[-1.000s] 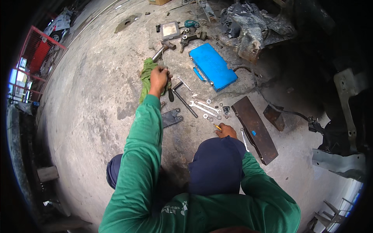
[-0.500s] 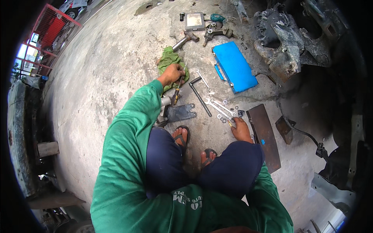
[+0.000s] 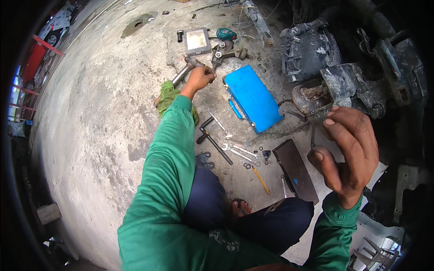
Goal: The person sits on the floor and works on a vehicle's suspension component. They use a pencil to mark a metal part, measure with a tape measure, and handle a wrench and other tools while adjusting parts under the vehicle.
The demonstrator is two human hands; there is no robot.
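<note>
My left hand [image 3: 199,80] is stretched out over the floor by a hammer [image 3: 183,73]. Its fingers are curled together, and what they hold, if anything, is too small to make out. A crumpled green cloth [image 3: 168,94] lies under that wrist. My right hand [image 3: 352,153] is raised close to the camera at the right, its thumb and fingers apart with nothing seen between them. Below lie a black-handled bar [image 3: 217,145], several wrenches [image 3: 242,154], small washers [image 3: 247,165] and a thin yellow-handled tool [image 3: 261,180].
A blue metal case [image 3: 253,97] lies mid-floor. Behind it are a clear-lidded box [image 3: 197,41], a teal tape measure [image 3: 226,34] and a metal arm part [image 3: 230,54]. A dark brown steel plate [image 3: 296,174] lies near my right knee. Dirty vehicle parts [image 3: 312,52] crowd the right.
My left hand has moved from the cloth and screwdriver to the hammer's head. My right hand has left the yellow-handled tool on the floor and risen toward the camera. My view has shifted.
</note>
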